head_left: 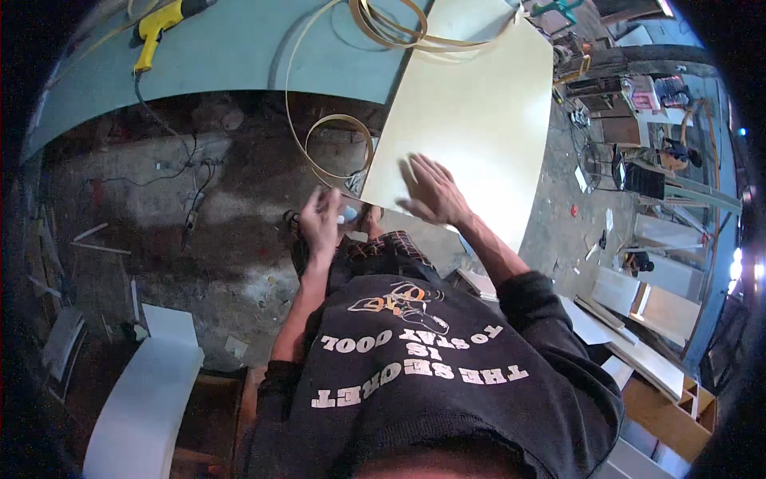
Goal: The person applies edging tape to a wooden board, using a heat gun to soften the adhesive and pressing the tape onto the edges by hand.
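A pale yellow board (479, 104) reaches away from me, its near edge just in front of my body. My right hand (435, 191) is open above or on this board near that edge, fingers stretched and blurred; contact is unclear. To the left, just off the board's near left corner, my left hand (321, 223) has its fingers bent inward, and what they hold is hidden. A small light blue thing (349, 214) shows beside those fingers; its kind is unclear. A thin tan edging strip (289, 96) loops down from a coil (391, 36) on the board's far part toward the near corner.
A yellow heat gun (155, 32) lies on a blue-green tabletop (231, 56) at far left, its cord hanging to the floor. White panels (148, 399) stand at lower left. More boards (646, 351) and an open wooden box (670, 419) are at right. Tools and scraps litter the floor.
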